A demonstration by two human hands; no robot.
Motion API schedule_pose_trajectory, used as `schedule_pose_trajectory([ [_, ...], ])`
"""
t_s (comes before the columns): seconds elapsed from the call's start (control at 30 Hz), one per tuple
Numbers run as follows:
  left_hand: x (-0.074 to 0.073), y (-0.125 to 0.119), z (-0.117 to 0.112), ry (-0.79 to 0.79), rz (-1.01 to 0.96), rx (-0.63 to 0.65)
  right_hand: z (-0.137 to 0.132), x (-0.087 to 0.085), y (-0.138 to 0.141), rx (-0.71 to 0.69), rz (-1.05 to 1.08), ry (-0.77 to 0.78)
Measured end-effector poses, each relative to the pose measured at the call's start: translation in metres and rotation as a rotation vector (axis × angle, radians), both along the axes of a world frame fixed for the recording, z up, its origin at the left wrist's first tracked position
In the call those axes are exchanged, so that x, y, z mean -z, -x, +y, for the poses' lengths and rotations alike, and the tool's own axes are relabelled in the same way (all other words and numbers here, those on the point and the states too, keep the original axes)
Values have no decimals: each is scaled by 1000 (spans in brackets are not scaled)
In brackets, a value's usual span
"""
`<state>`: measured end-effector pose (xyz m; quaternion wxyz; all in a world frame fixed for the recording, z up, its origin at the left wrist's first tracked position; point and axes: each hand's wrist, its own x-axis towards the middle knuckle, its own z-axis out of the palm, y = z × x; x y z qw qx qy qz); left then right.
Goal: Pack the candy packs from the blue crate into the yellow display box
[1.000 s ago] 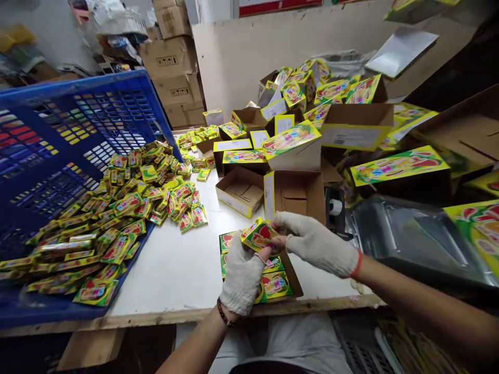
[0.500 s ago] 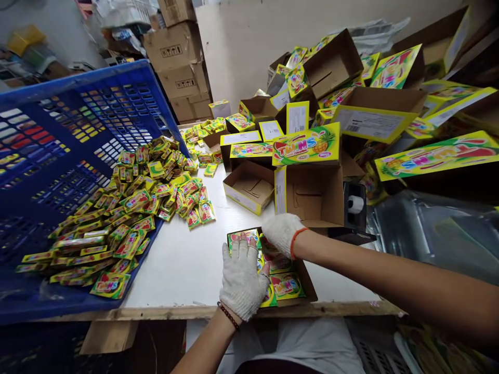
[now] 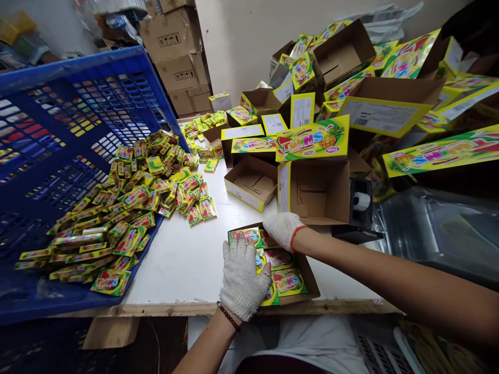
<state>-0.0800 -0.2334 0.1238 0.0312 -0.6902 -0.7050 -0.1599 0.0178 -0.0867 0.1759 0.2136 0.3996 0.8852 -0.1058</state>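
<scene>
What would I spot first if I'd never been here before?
Probably the big blue crate on the left, with a bright pack pile reaching from it onto the white table. Next, perhaps, the jumbled cartons at the back and right. In front, the gloved left hand lies spread over packs in a box, and the right hand is at its far side.

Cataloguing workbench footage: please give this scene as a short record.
Container: open brown cardboard box holding yellow-green printed packets
Left hand: white knit glove, fingers spread over the packets
Right hand: white knit glove, at the box's far side; fingertips hidden
Left side: blue perforated plastic crate, packets heaped in and beside it
Beyond: open yellow-and-brown cardboard boxes
Surface: white tabletop
</scene>
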Motion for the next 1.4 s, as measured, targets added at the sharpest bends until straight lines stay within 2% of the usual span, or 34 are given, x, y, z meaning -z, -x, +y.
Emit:
schedule_pose_trajectory([
  [0.17, -2, 1, -1, 9, -13, 17, -20, 9, -14, -16, -16, -80],
  [0.37, -1, 1, -1, 6, -17, 19, -47, 33, -23, -108, 58, -341],
  [0.57, -2, 2, -3, -4, -18, 21, -46, 43, -25, -124, 42, -285],
  [0.67, -1, 5, -4, -14, -22, 50, -49, 45, -31, -118, 60, -311],
  [0.8, -1, 7, -3, -5, -12, 67, -49, 37, -30, -58, 88, -254],
  [1.0, -3, 6, -2, 13, 0, 52, -35, 3, -30, 56, 166, -191],
  [1.03, -4, 6, -2, 21, -3, 53, -31, 0, -35, 129, 236, -158],
  [1.1, -5, 6, -2, 29, -7, 51, -23, -4, -48, 401, 517, 16],
  [1.17, -5, 5, -2, 28, -7, 49, -19, -2, -60, 699, 904, 312],
  [1.23, -5, 5, -2, 25, -3, 53, -21, 3, -64, 870, 1205, 632],
  [1.3, -5, 5, -2, 21, 0, 57, -28, 11, -57, 1004, 1355, 948],
  [1.4, -4, 6, -2, 11, -8, 68, -36, 24, -37, 1347, 1415, 1294],
])
